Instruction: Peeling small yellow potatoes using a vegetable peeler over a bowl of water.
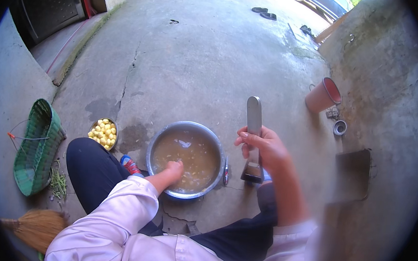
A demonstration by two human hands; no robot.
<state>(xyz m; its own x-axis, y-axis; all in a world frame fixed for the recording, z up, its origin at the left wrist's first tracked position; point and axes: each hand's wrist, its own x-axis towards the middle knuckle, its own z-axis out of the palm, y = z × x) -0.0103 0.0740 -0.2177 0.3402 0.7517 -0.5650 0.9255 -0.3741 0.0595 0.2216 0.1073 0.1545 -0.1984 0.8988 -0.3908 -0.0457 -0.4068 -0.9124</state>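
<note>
A wide metal basin (pixel 151 140) of murky brown water (pixel 199 155) stands on the floor between my knees. Small pale bits float in the water. My left hand (pixel 174 170) is dipped in near the basin's front left side, its fingers mostly under the surface, so whether it grips anything is hidden. To the right of the basin, my right hand (pixel 267 144) is raised and closed around a long flat metal tool (pixel 254 114). The tool's rounded end points away from me; its wider lower end has a slot. A slim red-and-white object (pixel 226 172) lies against the basin's right side.
A bowl of peeled yellow potatoes (pixel 102 132) sits beyond my left knee. Farther left are a green woven basket (pixel 37 154), green bean-like pods (pixel 57 182) and a straw broom (pixel 41 227). Rightward, a pink bucket (pixel 318 100) and small metal cup (pixel 340 128) stand near the wall.
</note>
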